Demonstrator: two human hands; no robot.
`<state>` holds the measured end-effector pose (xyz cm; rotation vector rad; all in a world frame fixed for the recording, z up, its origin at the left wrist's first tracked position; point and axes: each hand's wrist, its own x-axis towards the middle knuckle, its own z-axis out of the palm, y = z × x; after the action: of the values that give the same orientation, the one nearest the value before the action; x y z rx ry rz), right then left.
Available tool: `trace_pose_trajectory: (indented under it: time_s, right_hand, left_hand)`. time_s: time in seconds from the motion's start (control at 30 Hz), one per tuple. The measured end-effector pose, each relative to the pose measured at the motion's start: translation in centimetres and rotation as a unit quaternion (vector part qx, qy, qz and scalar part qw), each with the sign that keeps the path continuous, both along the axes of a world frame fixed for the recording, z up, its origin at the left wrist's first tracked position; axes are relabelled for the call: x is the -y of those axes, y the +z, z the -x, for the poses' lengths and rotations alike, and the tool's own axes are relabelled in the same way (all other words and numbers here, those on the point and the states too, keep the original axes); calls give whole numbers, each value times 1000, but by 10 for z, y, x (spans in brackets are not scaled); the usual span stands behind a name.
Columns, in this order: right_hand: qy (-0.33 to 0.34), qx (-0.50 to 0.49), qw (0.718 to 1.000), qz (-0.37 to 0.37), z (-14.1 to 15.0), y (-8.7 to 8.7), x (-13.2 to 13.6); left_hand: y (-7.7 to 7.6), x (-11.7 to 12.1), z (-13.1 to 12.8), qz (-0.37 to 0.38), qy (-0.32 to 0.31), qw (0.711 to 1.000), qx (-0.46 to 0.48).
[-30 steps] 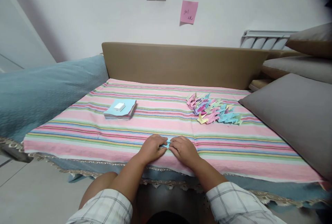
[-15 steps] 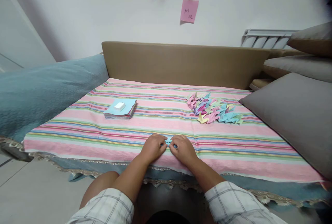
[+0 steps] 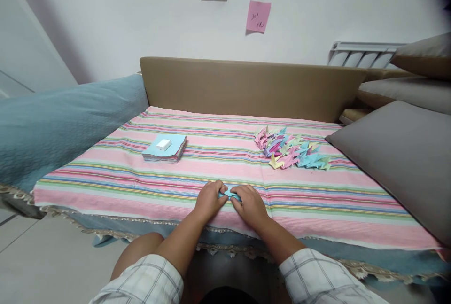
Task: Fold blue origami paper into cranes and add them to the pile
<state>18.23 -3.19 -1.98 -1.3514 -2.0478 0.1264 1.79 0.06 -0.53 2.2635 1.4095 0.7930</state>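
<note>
Between my two hands, near the front of the striped cloth [image 3: 158,210], is a small piece of folded blue paper [image 3: 229,193]. My left hand [image 3: 210,200] pinches its left side with thumb and fingers. On the other side my right hand [image 3: 250,204] grips the right part the same way, its fingertips close to those of the left. Much of the paper is covered by the fingers, so its full folded shape is hidden. Farther back to the right lies a cluster of colourful folded paper cranes [image 3: 292,150].
To the left sits a stack of coloured paper sheets [image 3: 178,146], with a small white block [image 3: 164,144] on top. Grey cushions [image 3: 394,153] are piled at the right. A brown backrest [image 3: 246,89] runs along the wall, and a blue-covered armrest [image 3: 77,116] bounds the left.
My fingers have shifted slightly on the blue paper, and more of it now shows between the hands. The paper stack and the cranes stay where they were.
</note>
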Motion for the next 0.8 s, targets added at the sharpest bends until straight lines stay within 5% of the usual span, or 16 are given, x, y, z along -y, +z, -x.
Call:
trace_pose_trajectory:
  time_s: [0.43, 0.8]
  right_hand:
    - [-32, 67, 997, -25, 4, -3, -1]
    - [59, 156, 985, -46, -8, 1, -4]
  left_hand:
    - [-1, -3, 0, -17, -39, 999, -27]
    - [3, -6, 11, -69, -144, 983, -86]
